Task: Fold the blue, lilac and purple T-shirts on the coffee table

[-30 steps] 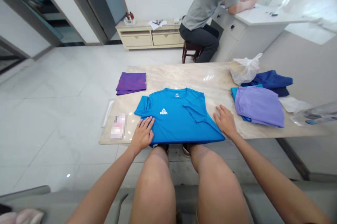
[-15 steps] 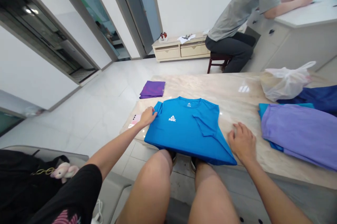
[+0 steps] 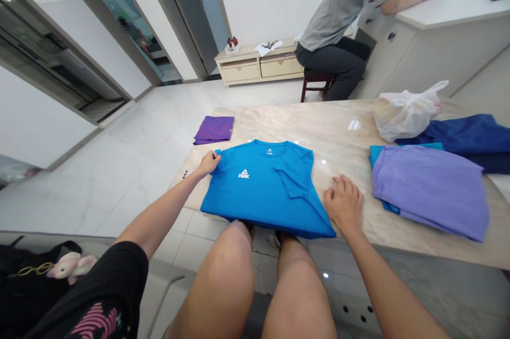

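A blue T-shirt (image 3: 258, 198) with a white PEAK logo lies spread on the marble-patterned table (image 3: 295, 118), its lower edge hanging over the front. Its right-hand sleeve is folded in across the chest. My left hand (image 3: 209, 162) is closed on the other sleeve, at the shirt's left edge. To the right of the shirt my right hand (image 3: 345, 202) rests on the tabletop, fingers apart and slightly bent, holding nothing.
A folded purple cloth (image 3: 214, 129) lies at the table's far left corner. On the right are a lavender garment (image 3: 428, 187), dark blue clothing (image 3: 466, 134) and a white plastic bag (image 3: 408, 113). Beyond, a person in grey (image 3: 338, 15) sits on a stool at a white counter (image 3: 450, 9).
The whole view has shifted, so things appear farther left. My left hand has closed more tightly on the sleeve, drawing its end in. My right hand stays on the table.
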A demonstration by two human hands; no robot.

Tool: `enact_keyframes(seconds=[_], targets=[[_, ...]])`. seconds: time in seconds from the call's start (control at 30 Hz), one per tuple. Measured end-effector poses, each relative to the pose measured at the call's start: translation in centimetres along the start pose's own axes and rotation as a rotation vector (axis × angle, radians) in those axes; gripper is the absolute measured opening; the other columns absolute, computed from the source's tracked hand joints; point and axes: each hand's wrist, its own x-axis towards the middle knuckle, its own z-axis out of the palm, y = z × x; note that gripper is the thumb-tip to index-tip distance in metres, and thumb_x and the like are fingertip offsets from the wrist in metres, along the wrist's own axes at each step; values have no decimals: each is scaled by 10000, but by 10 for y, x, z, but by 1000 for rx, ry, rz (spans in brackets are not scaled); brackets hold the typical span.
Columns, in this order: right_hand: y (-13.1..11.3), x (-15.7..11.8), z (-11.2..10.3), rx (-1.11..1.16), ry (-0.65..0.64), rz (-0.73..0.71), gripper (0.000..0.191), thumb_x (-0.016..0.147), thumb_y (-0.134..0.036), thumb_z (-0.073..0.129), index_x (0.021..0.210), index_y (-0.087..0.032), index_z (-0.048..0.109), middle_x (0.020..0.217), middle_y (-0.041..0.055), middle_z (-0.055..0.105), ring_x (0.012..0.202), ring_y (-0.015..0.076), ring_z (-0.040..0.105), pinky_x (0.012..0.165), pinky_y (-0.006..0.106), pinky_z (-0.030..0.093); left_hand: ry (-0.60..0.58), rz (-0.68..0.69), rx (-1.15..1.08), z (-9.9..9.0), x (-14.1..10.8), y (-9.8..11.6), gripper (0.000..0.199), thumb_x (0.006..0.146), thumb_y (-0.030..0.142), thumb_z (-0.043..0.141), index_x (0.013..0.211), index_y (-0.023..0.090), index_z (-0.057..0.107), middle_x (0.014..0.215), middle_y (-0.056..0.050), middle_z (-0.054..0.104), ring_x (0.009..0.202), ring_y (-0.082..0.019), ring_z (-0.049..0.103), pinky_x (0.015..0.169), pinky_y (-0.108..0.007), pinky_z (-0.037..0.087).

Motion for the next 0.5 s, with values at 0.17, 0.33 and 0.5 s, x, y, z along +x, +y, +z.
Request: enact_keyframes(seconds=[0.17, 0.33, 0.5], targets=[[2, 0, 2, 19, 6, -1, 455, 1059, -288, 420, 1402, -121, 668, 1530, 217, 660, 1384, 373, 587, 1129, 525, 454, 71, 105, -51, -26, -14, 21, 124, 938, 286, 639, 1046, 229, 618, 1020, -60, 743, 991, -264, 715, 895, -365, 558], [5, 0, 2, 49, -18, -15, 483, 1039, -302, 423, 1437, -144, 647, 1549, 227, 632, 1403, 393, 562, 1152, 558, 439, -38, 431, -141, -1, -56, 89, 400, 1028, 364, 665, 1409, 265, 597, 1306, -78, 771, 1010, -263, 772, 960, -389, 583], [10, 0, 2, 35, -39, -9, 494, 1033, -320, 424, 1442, -152, 643, 1562, 222, 622, 1406, 393, 555, 1156, 566, 443, -135, 628, -115, 48, -93, 100, 510, 1146, 426, 474, 1620, 241, 508, 1564, -124, 682, 1353, -289, 716, 1147, -414, 557]])
